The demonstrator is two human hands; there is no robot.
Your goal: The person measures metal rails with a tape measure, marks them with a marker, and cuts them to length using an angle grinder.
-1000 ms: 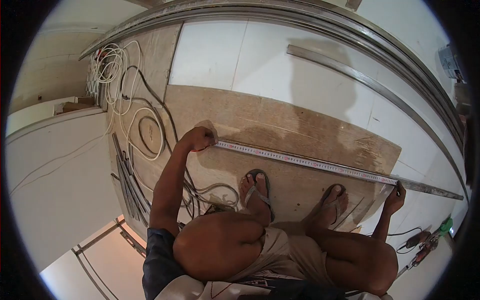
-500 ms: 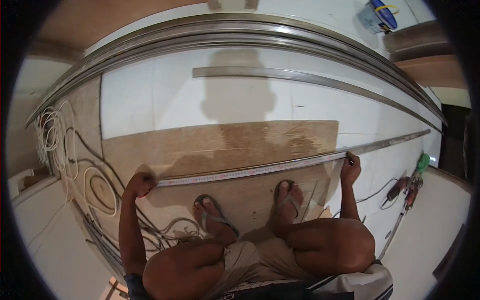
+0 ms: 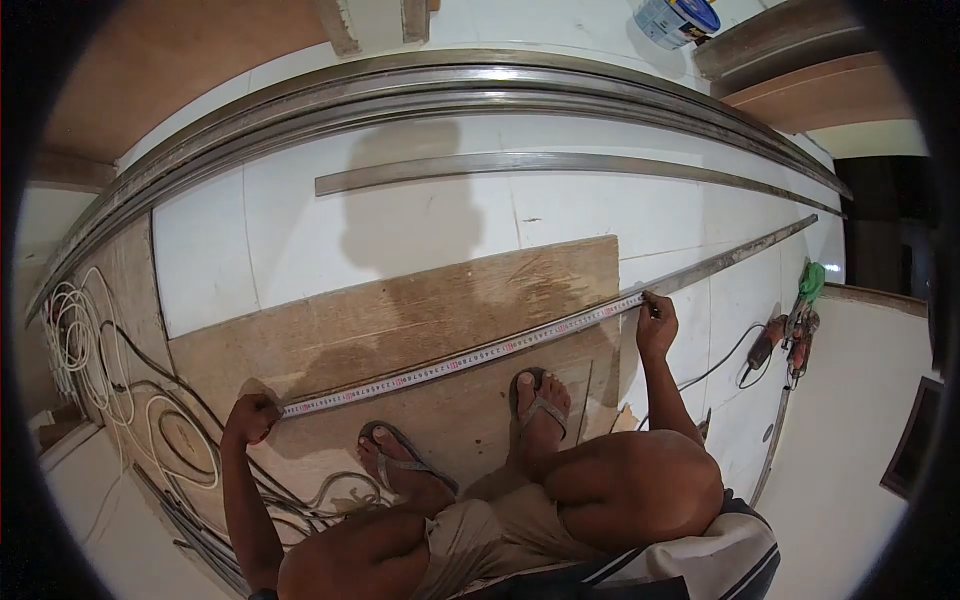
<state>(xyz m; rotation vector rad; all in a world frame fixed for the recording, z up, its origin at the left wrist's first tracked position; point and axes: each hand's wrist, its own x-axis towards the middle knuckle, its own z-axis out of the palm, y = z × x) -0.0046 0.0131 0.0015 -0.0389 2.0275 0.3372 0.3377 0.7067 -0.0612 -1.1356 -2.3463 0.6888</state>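
Note:
A white tape measure (image 3: 460,362) with black and red markings is stretched along a long metal bar (image 3: 735,262) lying slantwise in front of my feet. My left hand (image 3: 254,418) is closed around the tape's left end, where a bit of red shows under the fingers; most of what it grips is hidden. At the other end, my right hand (image 3: 656,325) pinches the tape against the bar, fingers closed. Beyond my right hand the bar runs on bare. Under the tape lies a brown plywood sheet (image 3: 420,290).
Several long metal profiles (image 3: 480,90) lie across the far side, with a shorter metal bar (image 3: 450,166) nearer. Coiled cables (image 3: 80,330) spread at left. Power tools (image 3: 768,340) with a green part lie at right. A bucket (image 3: 672,22) stands at the back.
The view has turned and shifted right, so the scene appears further left and tilted. Both hands keep their places at the two ends of the stretched tape.

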